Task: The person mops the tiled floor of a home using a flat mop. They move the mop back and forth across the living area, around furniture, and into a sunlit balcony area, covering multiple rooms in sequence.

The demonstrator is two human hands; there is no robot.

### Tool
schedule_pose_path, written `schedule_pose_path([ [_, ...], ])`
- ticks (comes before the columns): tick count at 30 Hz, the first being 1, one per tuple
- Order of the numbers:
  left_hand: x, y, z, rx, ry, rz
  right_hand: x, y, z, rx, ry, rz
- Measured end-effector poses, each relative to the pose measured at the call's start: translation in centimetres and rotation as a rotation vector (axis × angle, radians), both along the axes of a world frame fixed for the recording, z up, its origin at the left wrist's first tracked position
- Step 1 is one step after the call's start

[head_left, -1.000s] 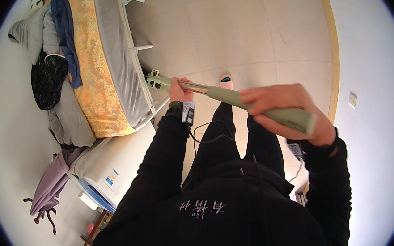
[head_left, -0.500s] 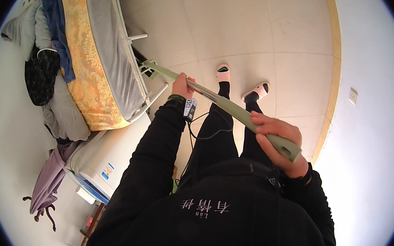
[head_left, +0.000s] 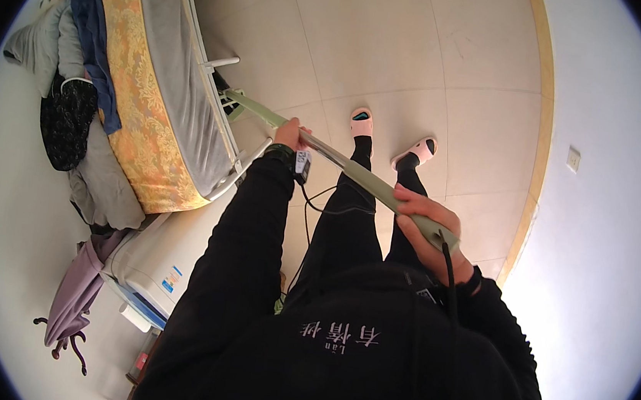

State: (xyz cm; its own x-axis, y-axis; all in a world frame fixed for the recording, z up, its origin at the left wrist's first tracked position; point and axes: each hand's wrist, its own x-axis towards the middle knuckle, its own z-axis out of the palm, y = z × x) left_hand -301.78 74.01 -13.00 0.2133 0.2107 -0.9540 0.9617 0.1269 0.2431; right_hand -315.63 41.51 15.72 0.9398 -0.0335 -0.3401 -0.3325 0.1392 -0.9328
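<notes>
Beside the bed (head_left: 144,106), a long pale-green handle (head_left: 354,174) slants from the right hand (head_left: 429,230), clenched round its upper grip, down past the left hand (head_left: 290,132), fingers wrapped mid-shaft, to its head (head_left: 231,97) at the bed frame's edge. Sweeping cleanly likely means keeping the head low and both grips firm. No open containers show; only a white box (head_left: 151,272) on the floor (head_left: 397,45).
</notes>
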Motion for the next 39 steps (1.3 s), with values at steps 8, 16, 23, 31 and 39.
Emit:
schedule_pose_path([
  [8,-8.6,-13.9,6.6,-0.296,0.133,0.026,-7.8,-8.9,9.3,-0.111,0.223,-0.161],
  [16,-10.4,-28.0,18.3,-0.576,0.149,-0.133,-14.0,-15.4,19.9,-0.428,0.195,-0.490],
  [23,-6.4,-25.5,22.8,-0.712,0.010,0.055,-10.1,-15.9,23.2,-0.555,-0.047,-0.195],
  [31,5.5,-13.6,14.9,-0.484,-0.361,0.310,6.3,-8.9,15.2,-0.354,-0.270,0.303],
  [39,7.5,-13.2,9.7,-0.488,-0.177,0.150,5.4,-6.1,14.0,-0.379,-0.084,0.123],
])
